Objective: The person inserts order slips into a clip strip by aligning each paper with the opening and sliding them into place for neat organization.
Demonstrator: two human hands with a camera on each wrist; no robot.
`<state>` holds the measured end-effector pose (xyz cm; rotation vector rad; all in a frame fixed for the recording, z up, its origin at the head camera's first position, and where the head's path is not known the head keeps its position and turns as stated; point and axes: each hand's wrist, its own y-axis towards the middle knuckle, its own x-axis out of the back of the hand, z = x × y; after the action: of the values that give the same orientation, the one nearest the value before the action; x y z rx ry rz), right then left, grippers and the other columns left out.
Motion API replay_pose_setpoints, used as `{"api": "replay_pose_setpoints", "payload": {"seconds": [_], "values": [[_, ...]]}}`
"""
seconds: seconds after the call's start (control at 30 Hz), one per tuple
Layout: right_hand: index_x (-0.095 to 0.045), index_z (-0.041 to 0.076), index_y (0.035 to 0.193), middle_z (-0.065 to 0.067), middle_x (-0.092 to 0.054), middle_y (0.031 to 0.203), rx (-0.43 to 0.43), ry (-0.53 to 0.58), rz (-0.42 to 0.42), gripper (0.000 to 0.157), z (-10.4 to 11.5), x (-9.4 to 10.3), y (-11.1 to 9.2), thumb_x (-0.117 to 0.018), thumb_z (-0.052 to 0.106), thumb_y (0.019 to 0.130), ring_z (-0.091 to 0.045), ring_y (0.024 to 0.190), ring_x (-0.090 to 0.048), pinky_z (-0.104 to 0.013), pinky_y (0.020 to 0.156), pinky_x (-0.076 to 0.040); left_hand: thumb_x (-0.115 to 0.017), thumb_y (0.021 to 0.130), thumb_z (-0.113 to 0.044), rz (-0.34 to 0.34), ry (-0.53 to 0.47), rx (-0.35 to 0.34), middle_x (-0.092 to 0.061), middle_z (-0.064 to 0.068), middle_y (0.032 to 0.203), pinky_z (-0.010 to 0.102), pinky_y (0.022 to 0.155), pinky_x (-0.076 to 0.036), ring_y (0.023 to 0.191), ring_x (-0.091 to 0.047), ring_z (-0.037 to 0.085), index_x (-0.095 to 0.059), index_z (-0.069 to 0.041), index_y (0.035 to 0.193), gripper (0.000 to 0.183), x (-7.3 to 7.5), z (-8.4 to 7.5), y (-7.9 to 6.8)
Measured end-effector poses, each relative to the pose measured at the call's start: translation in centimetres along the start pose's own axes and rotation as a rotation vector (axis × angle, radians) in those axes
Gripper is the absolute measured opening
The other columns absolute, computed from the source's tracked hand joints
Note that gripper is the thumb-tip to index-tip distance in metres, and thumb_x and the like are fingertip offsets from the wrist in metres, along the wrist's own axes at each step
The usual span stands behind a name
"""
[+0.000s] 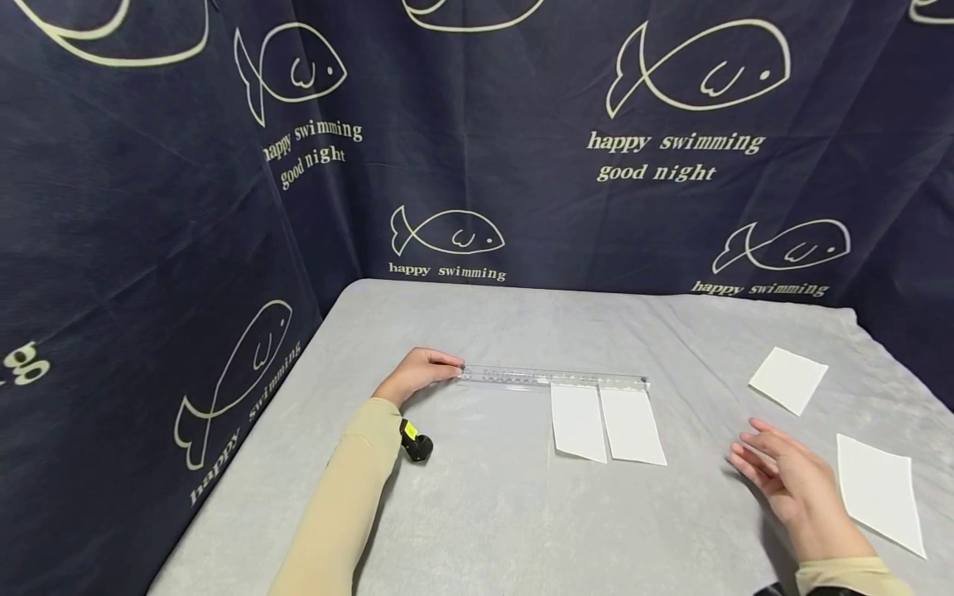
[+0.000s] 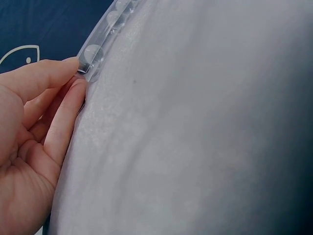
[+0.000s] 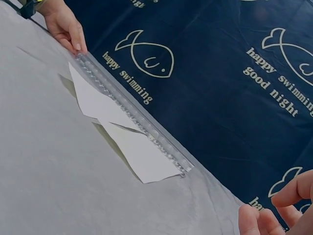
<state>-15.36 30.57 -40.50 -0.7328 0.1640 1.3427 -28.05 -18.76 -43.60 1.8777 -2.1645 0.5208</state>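
Note:
My left hand (image 1: 419,372) pinches the left end of a clear plastic ticket rail (image 1: 514,377) between thumb and fingers. Round transparent pieces line the inside of the rail, as the left wrist view shows close up. From its right half hang two white paper slips (image 1: 578,422), side by side, their top edges at the rail; in the right wrist view the slips (image 3: 142,154) bend and cast shadows. My right hand (image 1: 797,484) hovers at the right with relaxed, slightly bent fingers, holding nothing, beside the loose paper.
Two loose white papers lie on the right of the grey-covered table (image 1: 477,513): a smaller slip (image 1: 788,381) farther back and a larger sheet (image 1: 883,492) by my right hand. A dark blue curtain (image 1: 537,207) with fish drawings stands behind and to the left.

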Motion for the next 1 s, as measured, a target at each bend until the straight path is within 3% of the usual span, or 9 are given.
{"api": "replay_pose_setpoints", "payload": {"seconds": [1.0], "values": [[-0.072,0.009,0.071,-0.003,-0.063,0.075,0.001,0.082,-0.028,0.040,1.8,2.5,0.1,-0.044,-0.013,0.089,-0.020,0.067,-0.066,-0.029,0.068,-0.054,-0.076,0.078,-0.019,0.003,-0.012,-0.006,-0.067,0.001,0.107,0.032,0.089,-0.044,0.105,-0.057,0.015,-0.076,-0.014,0.097,0.020,0.1,0.0,0.0]]}}
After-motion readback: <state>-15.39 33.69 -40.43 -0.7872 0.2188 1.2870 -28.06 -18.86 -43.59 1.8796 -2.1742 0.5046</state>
